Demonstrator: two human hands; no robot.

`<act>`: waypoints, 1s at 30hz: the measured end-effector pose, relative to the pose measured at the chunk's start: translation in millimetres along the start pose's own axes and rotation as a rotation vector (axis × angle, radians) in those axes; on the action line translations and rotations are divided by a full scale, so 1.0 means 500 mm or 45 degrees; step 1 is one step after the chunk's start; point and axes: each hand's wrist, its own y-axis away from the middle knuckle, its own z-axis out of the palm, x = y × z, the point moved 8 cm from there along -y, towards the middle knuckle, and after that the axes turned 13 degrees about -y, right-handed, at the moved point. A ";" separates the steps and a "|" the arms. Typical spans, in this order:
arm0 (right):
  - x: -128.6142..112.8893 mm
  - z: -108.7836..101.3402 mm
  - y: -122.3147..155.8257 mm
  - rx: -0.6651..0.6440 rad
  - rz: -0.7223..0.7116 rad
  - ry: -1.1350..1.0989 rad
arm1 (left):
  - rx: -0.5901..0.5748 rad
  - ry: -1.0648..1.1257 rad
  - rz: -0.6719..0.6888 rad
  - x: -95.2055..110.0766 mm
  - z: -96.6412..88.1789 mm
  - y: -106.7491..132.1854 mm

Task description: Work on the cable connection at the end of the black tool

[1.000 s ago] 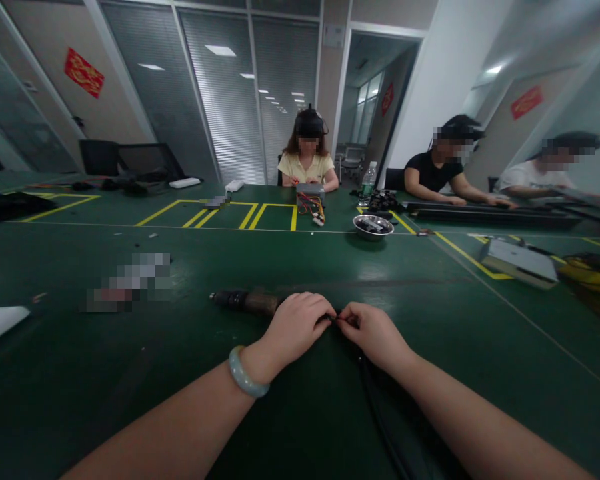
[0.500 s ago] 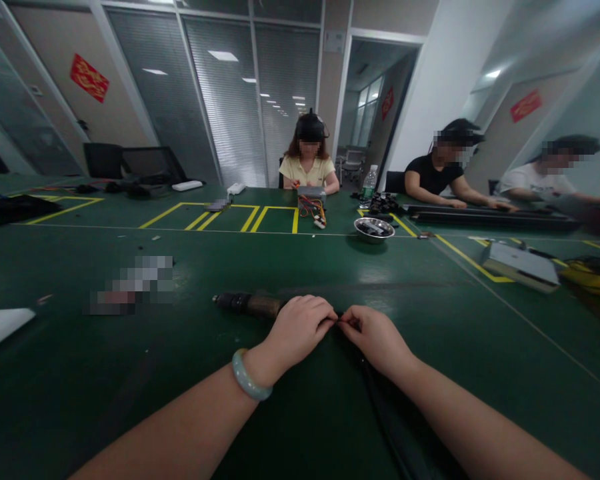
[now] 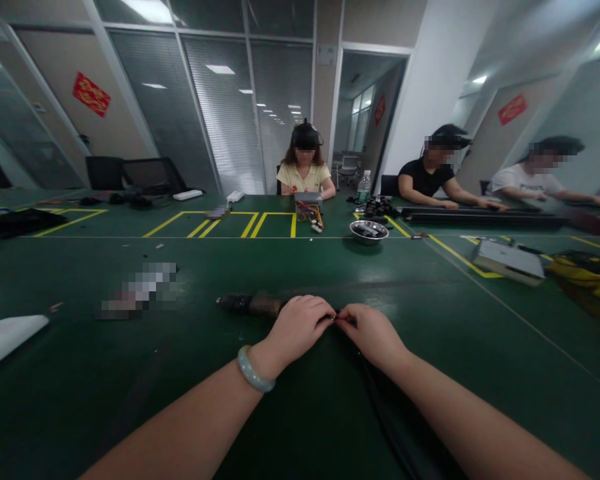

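Note:
In the head view, my left hand and my right hand meet fingertip to fingertip over the green table. Both are closed in a pinch. A small shiny spot shows between the fingertips, too tiny to name. A dark power screwdriver lies on the table just beyond my left hand, its bit end pointing left; my left hand hides its rear part. Below my right hand, a black cable runs down toward the near edge. A pale green bangle is on my left wrist.
A metal bowl of dark parts and a water bottle stand beyond my hands. Across the table sits a person with a grey box with coloured wires. Two more people sit at right. A white object lies at left.
The camera view has tilted up and turned slightly right. My hands stay pinched together in nearly the same place, and a shiny spot now shows between the fingertips.

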 end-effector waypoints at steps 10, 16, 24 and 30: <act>-0.001 -0.004 0.002 0.029 -0.015 -0.034 | -0.052 -0.086 -0.112 0.008 -0.012 -0.008; 0.002 -0.004 0.004 0.034 -0.027 -0.059 | -0.055 -0.121 -0.206 0.009 -0.008 -0.011; 0.008 -0.009 0.005 0.037 0.021 -0.107 | -0.092 -0.131 -0.248 0.006 -0.005 -0.014; 0.018 -0.013 0.007 -0.048 0.071 -0.143 | -0.081 -0.102 -0.256 0.007 -0.006 -0.015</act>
